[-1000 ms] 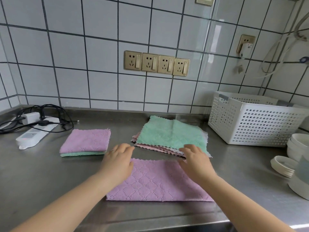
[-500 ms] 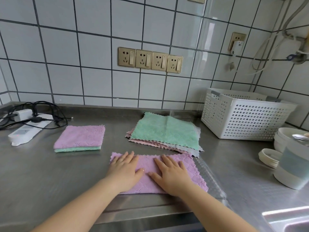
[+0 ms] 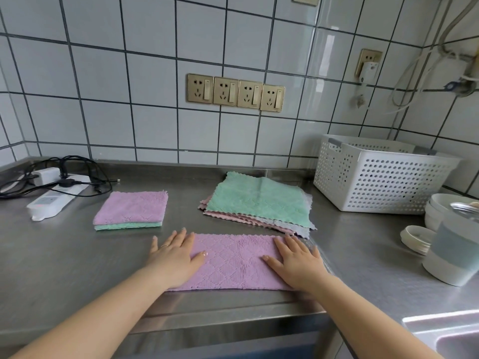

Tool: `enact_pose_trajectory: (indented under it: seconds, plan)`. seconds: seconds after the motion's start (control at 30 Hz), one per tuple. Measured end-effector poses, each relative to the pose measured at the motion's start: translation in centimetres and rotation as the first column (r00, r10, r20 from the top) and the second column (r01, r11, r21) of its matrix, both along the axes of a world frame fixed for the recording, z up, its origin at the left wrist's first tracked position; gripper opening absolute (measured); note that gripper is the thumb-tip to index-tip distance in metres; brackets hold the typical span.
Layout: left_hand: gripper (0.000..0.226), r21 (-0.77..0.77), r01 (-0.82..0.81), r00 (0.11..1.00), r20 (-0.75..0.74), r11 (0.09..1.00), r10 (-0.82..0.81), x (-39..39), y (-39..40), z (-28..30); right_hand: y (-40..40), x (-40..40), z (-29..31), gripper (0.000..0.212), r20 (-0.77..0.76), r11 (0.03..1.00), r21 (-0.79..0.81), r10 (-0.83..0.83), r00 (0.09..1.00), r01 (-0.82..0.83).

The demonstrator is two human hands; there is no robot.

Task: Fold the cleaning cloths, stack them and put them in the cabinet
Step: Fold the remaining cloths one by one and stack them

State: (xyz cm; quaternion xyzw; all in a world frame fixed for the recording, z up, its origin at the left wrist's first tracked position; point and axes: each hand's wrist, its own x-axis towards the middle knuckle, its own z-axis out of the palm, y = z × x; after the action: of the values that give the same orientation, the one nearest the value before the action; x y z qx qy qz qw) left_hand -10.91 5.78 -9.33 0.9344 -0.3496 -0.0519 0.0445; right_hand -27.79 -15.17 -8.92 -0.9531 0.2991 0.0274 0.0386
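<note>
Purple cloth (image 3: 233, 263): lay folded in half on the steel tabletop (image 3: 64, 255)
Left hand (image 3: 176, 257): fingers flat, pressed its left end
Right hand (image 3: 298, 263): fingers flat, pressed its right end

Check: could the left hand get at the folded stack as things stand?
Probably yes. The left hand lies flat on the purple cloth, and bare counter separates it from the folded stack; nothing stands between.
</note>
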Motion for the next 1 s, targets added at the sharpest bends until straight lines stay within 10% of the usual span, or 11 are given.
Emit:
enact_pose_trajectory:
  seconds: [0.23,0.37,0.73,1.0]
  plan:
    - [0.045,-0.246,0.527,0.826,0.376,0.814,-0.421,-3.5,0.3,0.8,1.8,-2.9,2.2,0.047,0.24,0.898,-0.081,0.439,0.866,-0.432]
    - [0.034,-0.099,0.655,0.698,0.459,0.749,-0.55,-6.2,-0.6,0.6,3.3,-3.0,1.6,0.038,0.176,0.83,-0.192,0.553,0.814,-0.523]
    - [0.01,0.051,0.65,0.605,0.57,0.758,-0.557,-6.4,0.6,1.3,8.2,-2.0,3.9,0.035,0.096,0.9,-0.041,0.437,0.895,-0.435]
    - [0.012,-0.056,0.522,0.755,0.494,0.851,-0.431,-3.2,5.3,0.9,14.8,3.0,2.7,0.03,0.114,0.9,0.19,0.375,0.92,-0.391]
